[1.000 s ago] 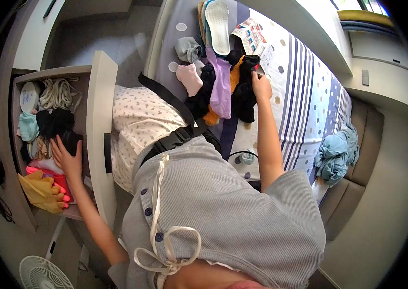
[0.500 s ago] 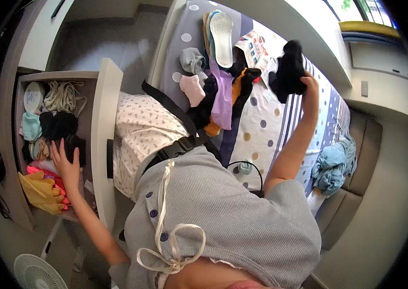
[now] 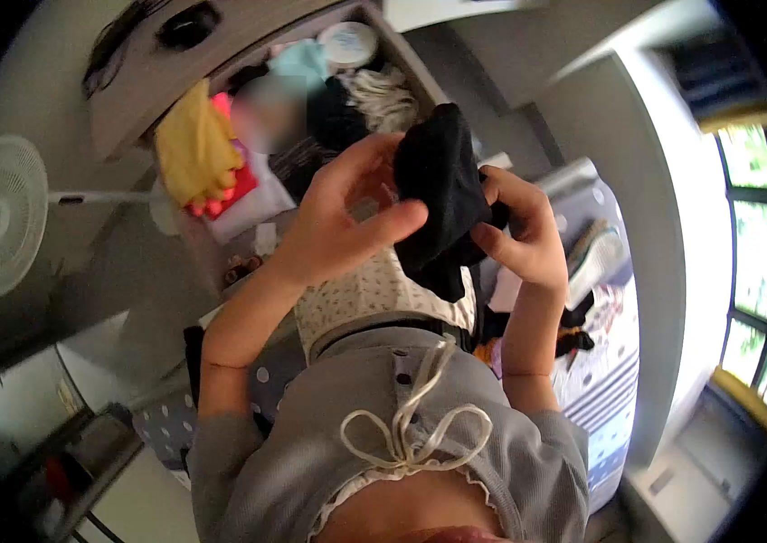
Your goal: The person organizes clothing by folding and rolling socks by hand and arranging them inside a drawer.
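Both my hands are raised in front of my chest at a black sock [image 3: 442, 195]. My left hand [image 3: 347, 213] curls at its left side, the thumb against the cloth and the fingertips partly hidden behind it. On the other side my right hand [image 3: 528, 231] pinches the sock's edge between thumb and fingers. Beyond my hands is an open drawer [image 3: 420, 68]. Inside lie yellow rubber gloves [image 3: 194, 149], a teal cloth [image 3: 300, 63], a round white container [image 3: 347, 43], a bundle of white cords [image 3: 383, 100] and black cloth items [image 3: 334, 118].
A bed [image 3: 610, 362] with patterned sheets lies on the right, holding insoles or slippers [image 3: 596, 258] and scattered garments. A white fan [image 3: 1, 217] stands at the left. A window [image 3: 754, 262] is at the far right.
My view has turned toward the drawer. My left hand has left the drawer and come up to the sock. My right hand has brought the black sock from over the bed to my chest.
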`<state>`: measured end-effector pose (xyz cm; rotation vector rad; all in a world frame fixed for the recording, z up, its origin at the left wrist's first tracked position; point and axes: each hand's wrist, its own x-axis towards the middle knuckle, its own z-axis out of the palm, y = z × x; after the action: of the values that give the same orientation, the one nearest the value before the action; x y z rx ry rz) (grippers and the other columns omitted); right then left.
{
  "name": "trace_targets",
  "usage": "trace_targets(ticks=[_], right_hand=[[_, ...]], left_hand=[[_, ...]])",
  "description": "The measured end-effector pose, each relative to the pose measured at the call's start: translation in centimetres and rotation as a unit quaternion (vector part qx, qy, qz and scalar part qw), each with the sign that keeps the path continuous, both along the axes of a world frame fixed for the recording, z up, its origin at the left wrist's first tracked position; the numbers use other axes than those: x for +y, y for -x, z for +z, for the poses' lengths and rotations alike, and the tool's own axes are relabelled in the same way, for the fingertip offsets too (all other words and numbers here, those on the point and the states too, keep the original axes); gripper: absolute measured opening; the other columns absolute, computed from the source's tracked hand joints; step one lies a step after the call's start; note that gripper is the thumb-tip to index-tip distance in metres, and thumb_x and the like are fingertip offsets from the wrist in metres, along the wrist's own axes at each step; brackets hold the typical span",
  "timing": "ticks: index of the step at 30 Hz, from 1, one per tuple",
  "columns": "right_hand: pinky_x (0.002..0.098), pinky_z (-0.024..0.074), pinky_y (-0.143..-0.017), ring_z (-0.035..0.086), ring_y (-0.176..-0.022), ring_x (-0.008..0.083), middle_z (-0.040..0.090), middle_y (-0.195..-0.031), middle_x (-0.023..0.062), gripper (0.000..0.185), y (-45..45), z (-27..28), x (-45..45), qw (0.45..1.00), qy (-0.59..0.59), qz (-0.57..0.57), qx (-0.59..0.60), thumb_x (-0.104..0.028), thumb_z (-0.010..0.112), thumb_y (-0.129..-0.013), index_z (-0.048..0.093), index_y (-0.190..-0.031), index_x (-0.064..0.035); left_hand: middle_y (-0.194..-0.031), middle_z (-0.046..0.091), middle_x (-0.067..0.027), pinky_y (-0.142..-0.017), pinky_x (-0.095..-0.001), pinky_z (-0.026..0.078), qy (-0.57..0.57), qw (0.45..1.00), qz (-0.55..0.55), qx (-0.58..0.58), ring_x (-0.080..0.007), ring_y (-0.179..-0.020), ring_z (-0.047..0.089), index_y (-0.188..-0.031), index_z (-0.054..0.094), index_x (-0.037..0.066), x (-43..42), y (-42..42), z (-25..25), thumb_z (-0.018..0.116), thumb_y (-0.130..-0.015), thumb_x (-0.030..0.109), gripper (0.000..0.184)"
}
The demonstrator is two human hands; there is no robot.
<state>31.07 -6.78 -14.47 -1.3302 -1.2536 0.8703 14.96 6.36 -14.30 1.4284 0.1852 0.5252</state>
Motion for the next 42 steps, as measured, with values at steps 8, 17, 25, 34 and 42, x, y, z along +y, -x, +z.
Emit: trace_targets(ticks=[8, 17, 25, 34, 42], right_hand=[[0.0235, 0.0331, -0.076, 0.046, -0.082, 0.0139, 0.051, -0.082, 0.0056, 0.021, 1.7, -0.2, 3.0, 0.991, -0.024, -0.110, 0.069, -0.010, 0.060, -0.069, 0.057, -0.088, -0.0013], [0.0218, 0.0349, -0.072, 0.046, -0.081, 0.0123, 0.049, -0.083, 0.0045, 0.029, 2.0, 0.5, 3.6, 0.991, -0.078, -0.089, 0.065, -0.014, 0.065, -0.067, 0.054, -0.091, -0.0010], [0.0211, 0.0393, -0.069, 0.048, -0.075, 0.0082, 0.052, -0.081, 0.0011, 0.024, 1.5, 1.4, 6.3, 0.974, -0.102, -0.043, 0.197, -0.007, 0.061, -0.068, 0.051, -0.089, -0.0012], [0.0269, 0.0428, -0.077, 0.054, -0.083, 0.0167, 0.055, -0.090, 0.0078, 0.033, 0.9, 1.0, 8.8, 0.939, -0.144, -0.125, 0.287, -0.004, 0.050, -0.070, 0.048, -0.103, -0.0003], [0.0279, 0.0464, -0.072, 0.057, -0.080, 0.0188, 0.058, -0.087, 0.0118, 0.021, -1.9, -0.6, 10.6, 0.886, -0.110, -0.053, 0.447, -0.009, 0.046, -0.076, 0.053, -0.094, -0.0001]], left_hand=[[-0.084, 0.051, -0.0010, -0.068, -0.0194, 0.042, 0.070, 0.987, 0.143, -0.012, -0.0053, -0.077, 0.049, -0.093, 0.047, 0.001, 0.8, 1.5, 0.3, 0.057, -0.077, 0.007, 0.020], [-0.084, 0.051, -0.0010, -0.070, -0.0200, 0.042, -0.076, 0.994, 0.077, 0.023, -0.0082, -0.078, 0.050, -0.093, 0.052, 0.002, 1.2, -0.3, 1.2, 0.060, -0.074, 0.006, 0.021], [-0.092, 0.055, -0.0045, -0.074, -0.0228, 0.043, 0.012, 0.999, 0.033, 0.018, -0.0109, -0.084, 0.053, -0.102, 0.053, 0.003, 3.2, -2.2, 2.2, 0.059, -0.076, 0.012, 0.028], [-0.099, 0.051, -0.0086, -0.081, -0.0261, 0.040, 0.031, 0.999, -0.020, 0.034, -0.0154, -0.092, 0.048, -0.111, 0.041, -0.003, 3.3, -2.2, -0.5, 0.071, -0.063, 0.039, 0.070], [-0.095, 0.054, -0.0094, -0.077, -0.0250, 0.040, 0.068, 0.975, -0.107, 0.182, -0.0151, -0.088, 0.050, -0.106, 0.047, -0.004, 2.4, -0.1, -3.4, 0.060, -0.072, 0.045, 0.061]])
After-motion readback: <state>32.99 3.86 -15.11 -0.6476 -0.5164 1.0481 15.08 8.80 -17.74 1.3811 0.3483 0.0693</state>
